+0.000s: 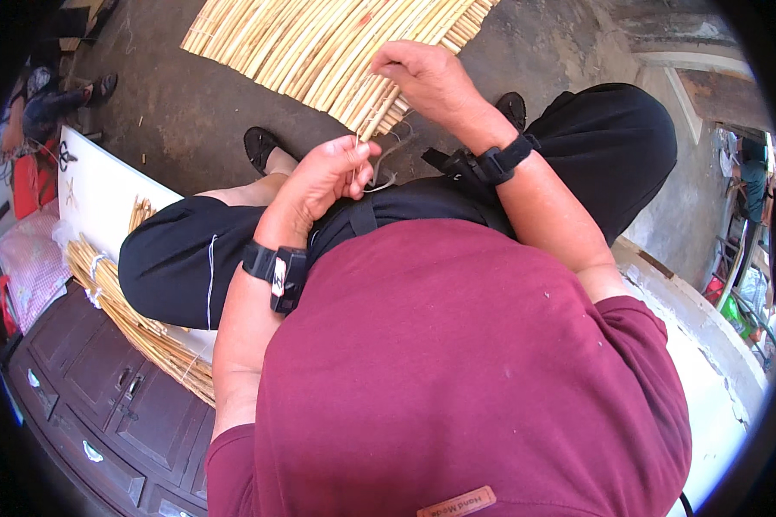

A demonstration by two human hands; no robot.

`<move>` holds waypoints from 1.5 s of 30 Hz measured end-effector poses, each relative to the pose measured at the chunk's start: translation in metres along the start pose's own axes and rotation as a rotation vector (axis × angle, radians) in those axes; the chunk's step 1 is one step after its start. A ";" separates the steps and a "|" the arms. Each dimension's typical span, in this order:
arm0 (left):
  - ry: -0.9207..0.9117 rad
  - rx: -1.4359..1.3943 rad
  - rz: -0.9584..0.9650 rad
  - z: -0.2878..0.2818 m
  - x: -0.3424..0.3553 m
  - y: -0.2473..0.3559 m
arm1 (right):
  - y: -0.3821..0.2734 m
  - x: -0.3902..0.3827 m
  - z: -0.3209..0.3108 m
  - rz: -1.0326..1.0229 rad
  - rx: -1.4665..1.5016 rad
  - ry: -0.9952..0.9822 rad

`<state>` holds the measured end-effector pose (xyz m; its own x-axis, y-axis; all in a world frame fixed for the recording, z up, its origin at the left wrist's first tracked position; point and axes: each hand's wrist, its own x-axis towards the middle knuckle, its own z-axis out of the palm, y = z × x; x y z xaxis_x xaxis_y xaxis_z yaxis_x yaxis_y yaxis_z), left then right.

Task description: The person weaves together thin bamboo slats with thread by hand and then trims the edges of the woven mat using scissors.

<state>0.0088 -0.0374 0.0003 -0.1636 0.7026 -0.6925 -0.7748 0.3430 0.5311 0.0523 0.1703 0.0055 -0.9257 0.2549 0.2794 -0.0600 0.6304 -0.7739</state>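
A mat of straight yellow reed stalks [319, 52] laid side by side reaches from the far edge down to my lap. At its near corner my left hand [341, 168] pinches a thin string beside the stalk ends, thumb against the fingers. My right hand [435, 82] is bent over the mat's right part, its fingers closed together; what they hold, if anything, is too small to make out. A pale cord [392, 164] hangs in a loop between the hands, over my lap.
On my left, a tied bundle of thin reeds [138, 302] rests by a white board [116, 177], which carries black scissors [66, 156]. A dark wooden cabinet [95, 388] stands below. Another person's leg and shoe [103, 89] show at far left.
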 end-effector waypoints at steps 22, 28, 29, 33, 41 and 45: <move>-0.056 0.020 0.143 -0.014 0.107 -0.018 | -0.002 -0.003 -0.006 0.253 0.379 0.006; 0.043 0.145 -0.016 -0.017 0.112 -0.020 | 0.022 -0.023 -0.048 0.643 0.460 0.262; -0.010 0.154 -0.054 -0.022 0.110 -0.018 | 0.025 -0.026 -0.052 0.673 0.451 0.262; -0.069 0.272 -0.138 -0.022 0.112 -0.019 | 0.048 -0.036 -0.061 0.918 0.260 0.036; 0.061 1.557 0.015 -0.037 0.089 0.007 | 0.076 -0.061 -0.054 0.547 0.281 -0.354; 0.545 1.815 -0.157 -0.028 0.030 0.035 | 0.056 -0.055 -0.054 0.677 0.634 -0.357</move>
<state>-0.0404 -0.0214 -0.0151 -0.5938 0.4832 -0.6434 0.6275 0.7786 0.0056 0.1199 0.2311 -0.0229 -0.8902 0.1147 -0.4409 0.4310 -0.1015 -0.8966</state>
